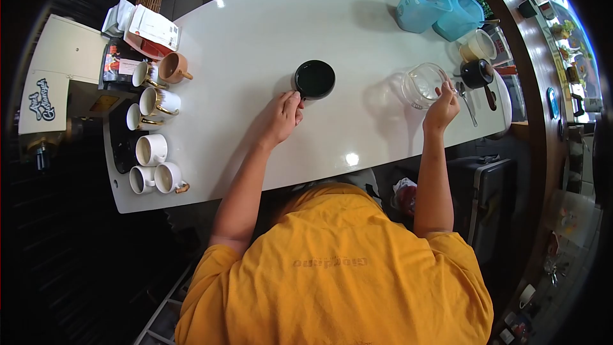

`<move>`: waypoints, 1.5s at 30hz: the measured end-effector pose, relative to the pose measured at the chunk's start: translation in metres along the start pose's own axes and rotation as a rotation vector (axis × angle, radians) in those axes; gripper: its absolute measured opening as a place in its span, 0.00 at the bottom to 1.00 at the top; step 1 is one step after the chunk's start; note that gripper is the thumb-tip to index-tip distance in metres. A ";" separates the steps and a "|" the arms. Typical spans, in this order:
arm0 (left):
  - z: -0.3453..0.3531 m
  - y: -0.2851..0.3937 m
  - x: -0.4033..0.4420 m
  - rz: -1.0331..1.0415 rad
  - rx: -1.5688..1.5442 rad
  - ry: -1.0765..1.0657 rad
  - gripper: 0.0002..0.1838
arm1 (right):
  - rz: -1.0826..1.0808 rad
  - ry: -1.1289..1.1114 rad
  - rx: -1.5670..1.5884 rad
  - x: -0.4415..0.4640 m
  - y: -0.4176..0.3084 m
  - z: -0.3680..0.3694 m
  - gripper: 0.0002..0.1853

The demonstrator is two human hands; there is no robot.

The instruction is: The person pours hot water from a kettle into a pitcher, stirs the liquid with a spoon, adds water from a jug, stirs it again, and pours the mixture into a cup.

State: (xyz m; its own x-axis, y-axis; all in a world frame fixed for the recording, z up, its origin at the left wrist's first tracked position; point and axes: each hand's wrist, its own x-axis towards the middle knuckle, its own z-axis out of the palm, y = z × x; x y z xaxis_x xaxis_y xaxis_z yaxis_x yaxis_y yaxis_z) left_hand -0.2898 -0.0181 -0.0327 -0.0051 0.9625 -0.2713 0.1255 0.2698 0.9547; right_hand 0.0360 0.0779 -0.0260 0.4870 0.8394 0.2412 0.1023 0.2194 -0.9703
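A dark cup with a glossy inside is near the middle of the white table. My left hand pinches its handle on the near side, and the fingers hide most of that handle. Over to the right is a clear glass jug, its open mouth facing up toward the camera. The fingers of my right hand are closed at the jug's right side, around its handle. Whether the jug rests on the table or is slightly raised, I cannot tell. A spoon lies just right of my right hand.
Several mugs line the left end of the white table, beside packets. Two blue containers are at the back right. A pale cup and a dark pot with a wooden handle stand near the right edge.
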 end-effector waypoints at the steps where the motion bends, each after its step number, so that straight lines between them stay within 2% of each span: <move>1: 0.000 -0.001 0.001 0.001 0.031 0.012 0.18 | 0.023 0.018 0.016 0.002 0.002 0.001 0.18; 8: 0.004 -0.004 0.004 -0.011 0.050 0.029 0.18 | 0.143 0.088 0.013 0.013 0.020 -0.002 0.21; 13: 0.009 -0.003 0.001 -0.007 -0.095 0.056 0.20 | 0.137 0.126 0.077 0.014 0.024 0.001 0.21; 20: 0.008 -0.002 -0.003 0.049 -0.071 0.088 0.19 | 0.164 0.145 0.123 0.012 0.026 0.000 0.21; 23: 0.007 0.003 -0.007 0.002 -0.095 0.094 0.18 | 0.188 0.184 0.120 0.011 0.025 -0.002 0.22; 27: 0.004 -0.003 -0.010 0.051 -0.050 0.080 0.14 | 0.193 0.152 0.069 0.018 0.032 -0.012 0.23; 29: 0.004 -0.002 -0.014 0.069 0.009 0.069 0.13 | 0.108 0.087 0.116 0.021 0.034 -0.016 0.23; 39: 0.004 -0.011 -0.031 0.099 -0.062 0.115 0.21 | 0.116 0.114 0.227 0.020 0.039 -0.017 0.24; 41: 0.004 -0.009 -0.034 0.100 -0.052 0.119 0.22 | 0.085 0.123 0.028 0.018 0.037 -0.017 0.28; 42: 0.004 -0.007 -0.036 0.096 -0.027 0.107 0.22 | 0.085 0.123 0.028 0.016 0.035 -0.017 0.28; 44: 0.004 -0.001 -0.040 0.092 -0.003 0.095 0.23 | 0.332 0.216 -0.289 0.010 0.029 -0.018 0.33; 45: 0.005 0.001 -0.042 0.090 0.013 0.091 0.23 | 0.331 0.215 -0.289 0.008 0.034 -0.021 0.33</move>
State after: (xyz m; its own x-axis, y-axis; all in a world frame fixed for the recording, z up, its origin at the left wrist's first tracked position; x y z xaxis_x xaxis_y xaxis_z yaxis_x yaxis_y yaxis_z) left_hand -0.2847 -0.0585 -0.0212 -0.0832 0.9816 -0.1717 0.1428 0.1823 0.9728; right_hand 0.0617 0.0813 -0.0572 0.6988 0.7126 -0.0616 0.1338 -0.2149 -0.9674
